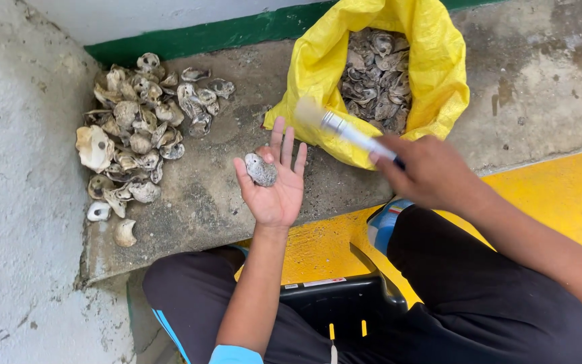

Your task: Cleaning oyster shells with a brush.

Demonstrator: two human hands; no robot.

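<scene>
Fingers (289, 149) of the left hand (272, 189) spread flat, cradling a grey shell (261, 170); right hand (424, 170) beside them grips a brush (345, 128).

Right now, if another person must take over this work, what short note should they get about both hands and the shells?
Left hand: open, palm up, one grey shell lying on it.
Right hand: shut on a brush, its bristles blurred above the yellow bag.
Yellow bag: open on the concrete ledge, with dark shells inside.
Pile of pale shells: on the ledge, to the left.
Done: a pile already lies outside the bag.
Left: the shell on the palm and those in the bag.
</scene>
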